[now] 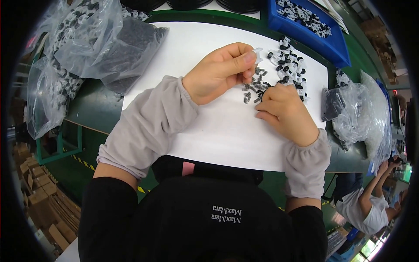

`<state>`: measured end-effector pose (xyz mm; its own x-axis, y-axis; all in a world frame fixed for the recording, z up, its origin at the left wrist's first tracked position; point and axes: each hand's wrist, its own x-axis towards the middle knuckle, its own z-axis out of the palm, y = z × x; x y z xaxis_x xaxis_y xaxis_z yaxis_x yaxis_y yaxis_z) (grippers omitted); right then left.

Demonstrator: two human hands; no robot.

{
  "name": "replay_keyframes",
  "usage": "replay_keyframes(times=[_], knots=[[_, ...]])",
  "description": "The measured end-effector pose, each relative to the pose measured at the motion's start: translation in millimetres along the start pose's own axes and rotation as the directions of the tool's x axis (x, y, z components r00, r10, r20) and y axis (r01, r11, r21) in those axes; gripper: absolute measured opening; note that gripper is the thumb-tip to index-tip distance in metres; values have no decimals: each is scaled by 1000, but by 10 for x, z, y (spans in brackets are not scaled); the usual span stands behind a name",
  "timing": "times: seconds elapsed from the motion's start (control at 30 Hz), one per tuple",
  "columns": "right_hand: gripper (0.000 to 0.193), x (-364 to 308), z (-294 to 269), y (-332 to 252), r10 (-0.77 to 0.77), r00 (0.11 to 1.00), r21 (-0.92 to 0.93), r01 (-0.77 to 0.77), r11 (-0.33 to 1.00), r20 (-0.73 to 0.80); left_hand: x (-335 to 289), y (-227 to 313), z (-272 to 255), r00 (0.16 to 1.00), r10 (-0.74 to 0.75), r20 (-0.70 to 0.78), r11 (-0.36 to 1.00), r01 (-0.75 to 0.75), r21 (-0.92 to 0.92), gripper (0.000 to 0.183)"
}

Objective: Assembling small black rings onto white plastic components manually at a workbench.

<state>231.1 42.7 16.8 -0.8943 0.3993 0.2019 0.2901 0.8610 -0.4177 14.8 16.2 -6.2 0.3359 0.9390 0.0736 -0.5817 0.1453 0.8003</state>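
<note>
My left hand (223,70) pinches a small translucent white plastic part (258,55) between thumb and forefinger, above the white sheet (209,135). Beneath and beside its fingertips lies a loose pile of small grey coil springs (247,98). My right hand (286,111) reaches down at the right edge of that pile, fingers curled together; what they grip, if anything, is hidden. Just beyond it, a heap of white plastic pieces with black ends (290,65) spreads over the sheet.
At the far right a blue bin (342,54) holds many white and black pieces. Large clear bags (94,48) of parts stand on the left of the green table (89,107). More plastic bags (355,111) lie at the right edge. Another person (366,205) is at the right.
</note>
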Motion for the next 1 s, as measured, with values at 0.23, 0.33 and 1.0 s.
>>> replay_keyframes(times=[0.23, 0.33, 1.0], knots=[[11, 15, 57, -40, 38, 999, -48, -39, 998, -40, -13, 17, 11, 1000, -12, -19, 1000, 12, -9, 30], [12, 13, 28, -57, 69, 998, -118, -68, 991, 13, -11, 23, 20, 1000, -9, -15, 1000, 9, -9, 30], [18, 143, 49, -234, 295, 763, 388, -63, 919, -575, -12, -54, 125, 995, -100, -13, 987, 100, 129, 20]])
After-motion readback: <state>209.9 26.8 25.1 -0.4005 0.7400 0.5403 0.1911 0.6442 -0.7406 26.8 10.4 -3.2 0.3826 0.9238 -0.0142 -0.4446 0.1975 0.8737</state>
